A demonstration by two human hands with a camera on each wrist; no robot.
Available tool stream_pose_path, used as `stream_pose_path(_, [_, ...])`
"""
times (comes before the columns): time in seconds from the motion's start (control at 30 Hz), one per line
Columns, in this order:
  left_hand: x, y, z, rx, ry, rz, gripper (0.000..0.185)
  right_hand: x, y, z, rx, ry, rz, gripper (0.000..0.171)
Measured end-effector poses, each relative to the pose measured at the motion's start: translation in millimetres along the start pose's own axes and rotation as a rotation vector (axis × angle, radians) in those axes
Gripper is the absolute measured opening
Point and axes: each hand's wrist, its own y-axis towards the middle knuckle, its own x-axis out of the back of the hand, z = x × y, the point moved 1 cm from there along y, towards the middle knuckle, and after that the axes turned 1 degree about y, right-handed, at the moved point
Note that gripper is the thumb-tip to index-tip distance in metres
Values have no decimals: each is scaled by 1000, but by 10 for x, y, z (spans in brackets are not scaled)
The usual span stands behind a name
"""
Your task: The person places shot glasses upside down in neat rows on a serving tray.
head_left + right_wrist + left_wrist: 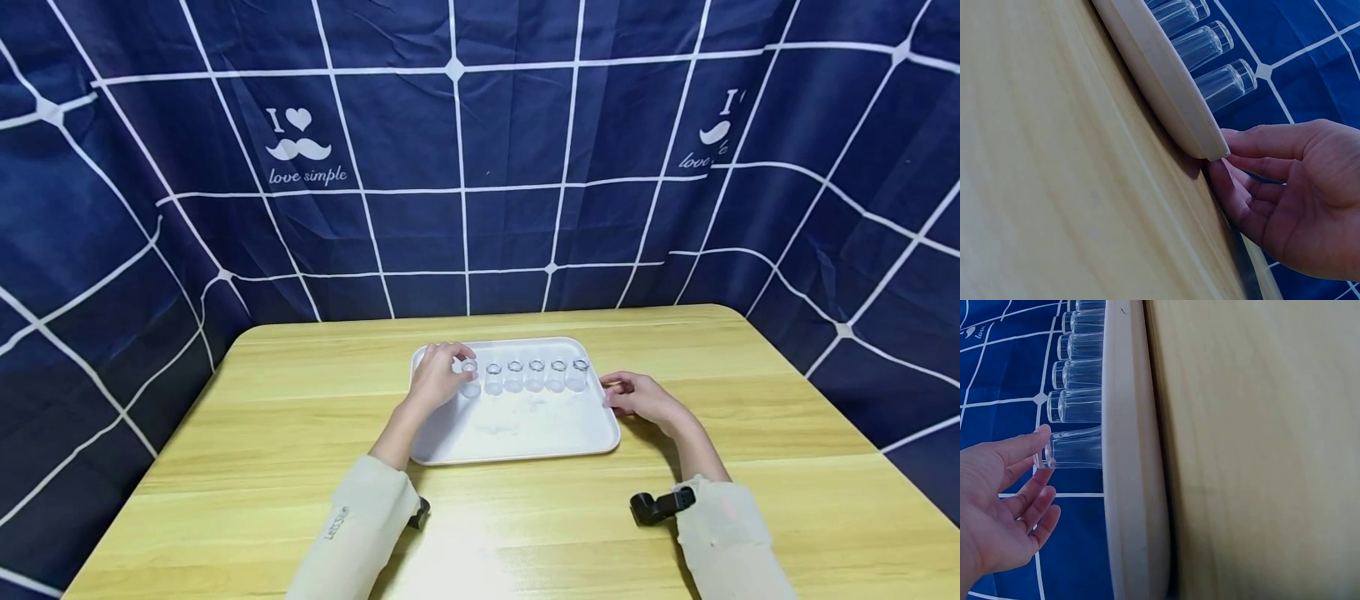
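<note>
A white tray (525,433) lies on the wooden table, with several small clear glasses (536,375) upright in a row along its far side. My left hand (446,371) is at the left end of the row. In the left wrist view its fingers (1029,440) are nearly straight, and the index tip touches the rim of the end glass (1075,450). My right hand (617,396) rests at the tray's right edge. In the right wrist view its relaxed fingers (1254,147) touch the tray rim (1160,81), just short of the nearest glass (1225,81).
The light wooden table (300,433) extends around the tray on all sides. A dark blue curtain with white lines (465,167) closes off the back and both sides. A black wrist mount (660,504) sits on my right forearm.
</note>
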Motion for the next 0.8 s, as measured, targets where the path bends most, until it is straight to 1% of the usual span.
stream_pose_path(0.2, [-31,16,17,13,-12,8,22,0,-3,11,-4,-11,-2,42])
stream_pose_path(0.37, [-43,21,20,10,-11,14,22,1,-3,13,-6,-19,-3,42])
stream_pose_path(0.8, [-58,26,23,13,-31,21,23,-3,-9,22,-3,-5,-1,42])
